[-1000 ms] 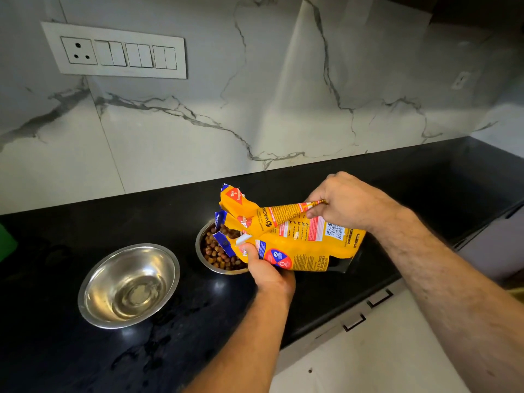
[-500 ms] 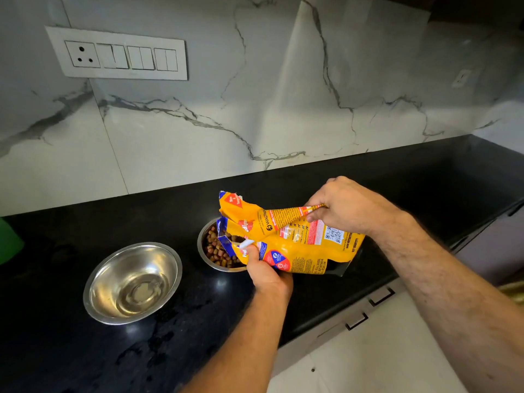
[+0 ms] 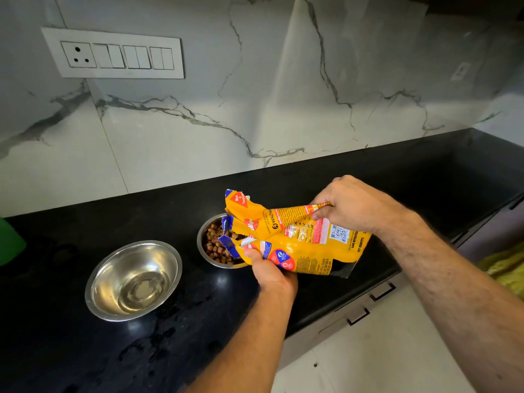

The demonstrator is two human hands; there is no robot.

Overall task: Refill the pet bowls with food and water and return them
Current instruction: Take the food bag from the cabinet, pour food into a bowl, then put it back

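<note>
Kibble bowl [image 3: 208, 245] half hidden behind yellow bag [image 3: 306, 245] gripped by both hands [image 3: 270, 268].

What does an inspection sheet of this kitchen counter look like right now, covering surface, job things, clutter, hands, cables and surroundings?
Surface: black stone counter, glossy, with faint smudges near the front.
Job's things: yellow food bag tipped on its side, torn mouth over the food bowl, which holds brown kibble; water bowl stands apart to its left with a little clear water in it.
Clutter: green object at the left edge, cut off by the frame.
Hands: left hand grips the bag near its mouth; right hand pinches the bag's upper fold.
Cables: nothing seen.
Surroundings: marble backsplash with a switch panel; white drawers below the counter.
</note>
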